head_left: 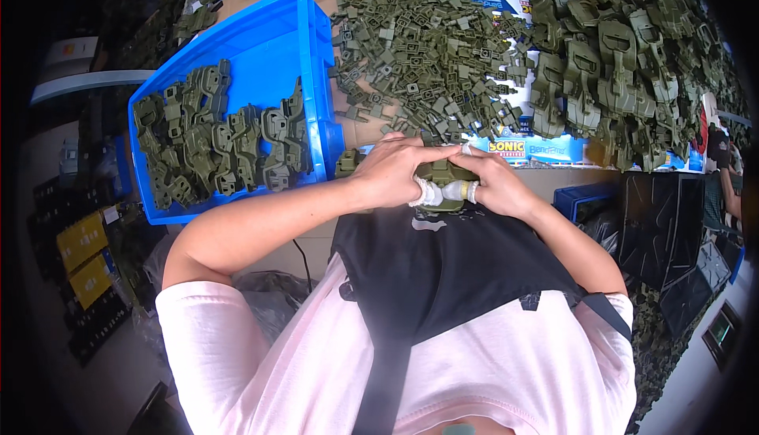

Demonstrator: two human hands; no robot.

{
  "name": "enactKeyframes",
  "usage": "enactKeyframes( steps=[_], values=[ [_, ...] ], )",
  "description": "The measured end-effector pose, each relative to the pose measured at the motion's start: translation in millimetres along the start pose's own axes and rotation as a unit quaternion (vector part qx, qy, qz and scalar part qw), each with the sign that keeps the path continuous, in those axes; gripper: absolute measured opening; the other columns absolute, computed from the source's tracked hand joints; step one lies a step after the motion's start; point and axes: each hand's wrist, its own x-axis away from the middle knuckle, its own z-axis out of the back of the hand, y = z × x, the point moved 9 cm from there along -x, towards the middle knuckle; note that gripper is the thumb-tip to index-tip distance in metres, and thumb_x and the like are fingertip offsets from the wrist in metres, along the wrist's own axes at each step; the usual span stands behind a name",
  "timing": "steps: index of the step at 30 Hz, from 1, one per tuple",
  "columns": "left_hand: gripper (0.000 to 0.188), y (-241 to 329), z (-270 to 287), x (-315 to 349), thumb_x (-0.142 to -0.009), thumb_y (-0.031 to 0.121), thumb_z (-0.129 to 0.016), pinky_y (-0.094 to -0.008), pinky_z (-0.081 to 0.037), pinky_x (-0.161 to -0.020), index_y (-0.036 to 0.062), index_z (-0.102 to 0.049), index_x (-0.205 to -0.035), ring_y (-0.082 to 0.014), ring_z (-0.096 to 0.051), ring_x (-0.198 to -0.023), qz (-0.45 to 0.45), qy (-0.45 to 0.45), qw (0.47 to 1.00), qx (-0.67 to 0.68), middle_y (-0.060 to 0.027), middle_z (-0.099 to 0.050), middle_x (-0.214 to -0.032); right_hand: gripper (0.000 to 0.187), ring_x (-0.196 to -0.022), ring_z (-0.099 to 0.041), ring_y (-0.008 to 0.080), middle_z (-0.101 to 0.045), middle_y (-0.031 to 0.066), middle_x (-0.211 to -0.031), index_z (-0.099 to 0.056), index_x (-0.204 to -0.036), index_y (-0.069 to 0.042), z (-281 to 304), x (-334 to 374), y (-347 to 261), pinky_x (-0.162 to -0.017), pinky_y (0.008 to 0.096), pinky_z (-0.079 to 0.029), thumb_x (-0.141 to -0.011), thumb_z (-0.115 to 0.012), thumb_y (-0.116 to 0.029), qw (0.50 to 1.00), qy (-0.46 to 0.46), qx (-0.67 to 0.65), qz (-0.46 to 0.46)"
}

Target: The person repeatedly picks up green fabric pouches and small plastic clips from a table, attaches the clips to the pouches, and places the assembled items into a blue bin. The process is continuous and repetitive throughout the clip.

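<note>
Head view: left hand (393,173) and right hand (494,184) both closed around one green plastic part (439,173), held between them just above the black apron (443,261). Long side runs hand to hand. Blue bin (269,48) lies nearer the left.

The olive-green plastic part (439,174) is mostly hidden under the left hand (393,173) and right hand (496,182); its shape cannot be told. The pile of holsters (624,56) runs past the top edge.
</note>
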Motion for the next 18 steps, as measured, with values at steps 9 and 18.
enactKeyframes(
  steps=[9,18],
  values=[
    [0.09,19.7,42.0,9.7,-0.066,0.037,-0.074,-0.0373,-0.032,-0.096,0.0152,-0.028,-0.141,-0.0344,-0.048,-0.11,-0.114,0.019,0.976,-0.183,-0.0191,-0.051,-0.116,0.058,-0.109,-0.053,0.0296,-0.057,0.0184,-0.115,-0.049,-0.125,-0.005,8.3,0.5,23.3,-0.097,0.0352,-0.038,-0.075,-0.069,-0.024,0.994,0.014,-0.106,-0.033],
    [0.082,-39.0,30.9,43.8,-0.067,0.003,-0.073,-0.0308,-0.032,-0.102,0.0069,-0.031,-0.137,-0.0189,-0.039,-0.124,0.019,0.089,0.937,0.338,-0.0116,-0.039,-0.136,0.064,-0.119,-0.044,0.0275,-0.047,0.0155,-0.129,-0.042,-0.13,-0.006,68.9,9.1,-24.0,-0.101,0.0376,-0.032,-0.076,-0.069,-0.025,0.987,0.119,0.112,0.006]
  ],
)
